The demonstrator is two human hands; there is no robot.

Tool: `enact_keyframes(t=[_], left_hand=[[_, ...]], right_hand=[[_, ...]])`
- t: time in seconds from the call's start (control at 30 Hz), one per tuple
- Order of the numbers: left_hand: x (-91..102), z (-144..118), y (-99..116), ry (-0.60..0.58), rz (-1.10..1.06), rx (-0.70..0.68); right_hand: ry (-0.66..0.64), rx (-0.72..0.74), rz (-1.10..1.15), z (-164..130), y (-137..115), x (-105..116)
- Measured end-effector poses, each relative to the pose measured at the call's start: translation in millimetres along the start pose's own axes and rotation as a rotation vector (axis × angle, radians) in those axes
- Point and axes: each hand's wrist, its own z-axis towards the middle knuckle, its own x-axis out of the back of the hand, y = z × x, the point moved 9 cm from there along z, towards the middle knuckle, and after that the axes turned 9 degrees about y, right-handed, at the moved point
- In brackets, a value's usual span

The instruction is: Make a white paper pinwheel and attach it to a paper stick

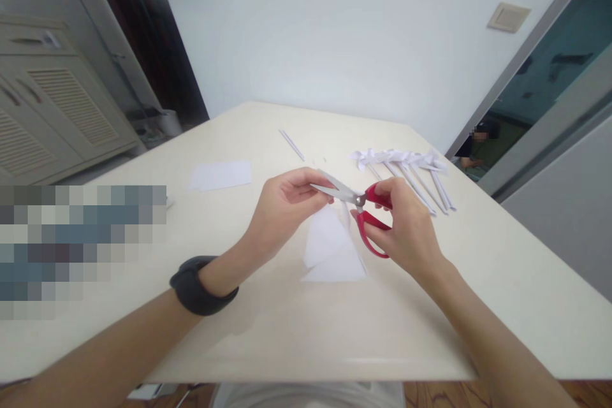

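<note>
My right hand grips a pair of scissors by its red handles, with the blades parted and pointing left. My left hand, wearing a black wristband, is closed in a pinch right at the blade tips. What it pinches is mostly hidden by the fingers and blades. Beneath the scissors, white paper pieces overlap on the table, and a narrow strip of paper rises toward the blades.
Several rolled paper sticks with folded white tops lie at the right. Two thin paper sticks lie further back. White paper sheets rest at the left of the table. Beyond a doorway at right, a person is visible.
</note>
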Motion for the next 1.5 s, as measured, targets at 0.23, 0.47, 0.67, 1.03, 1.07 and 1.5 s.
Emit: enact_keyframes(t=[0.23, 0.47, 0.67, 1.03, 1.07, 1.5], left_hand=[[4.6, 0.5, 0.4, 0.056, -0.005, -0.016], [2.4, -1.3, 3.4, 0.056, 0.012, -0.033], [0.9, -2.7, 1.2, 0.045, -0.029, -0.004], [-4.4, -3.8, 1.4, 0.002, -0.072, 0.013], [-4.6, -4.0, 1.6, 0.001, -0.07, 0.014], [-1.5, -4.5, 15.9, 0.023, 0.077, -0.103]], right_hand=[[0.026, 0.034, -0.012, -0.1, -4.3, 2.6], [0.049, 0.027, -0.057, -1.9, -0.4, 2.9], [0.071, 0.039, -0.083, -2.8, -1.1, 3.2], [0.131, 0.059, -0.079, -5.3, -3.2, 5.7], [0.135, 0.056, -0.074, -5.5, -3.1, 5.9], [0.058, 0.015, -0.011, -3.8, 0.7, 3.3]])
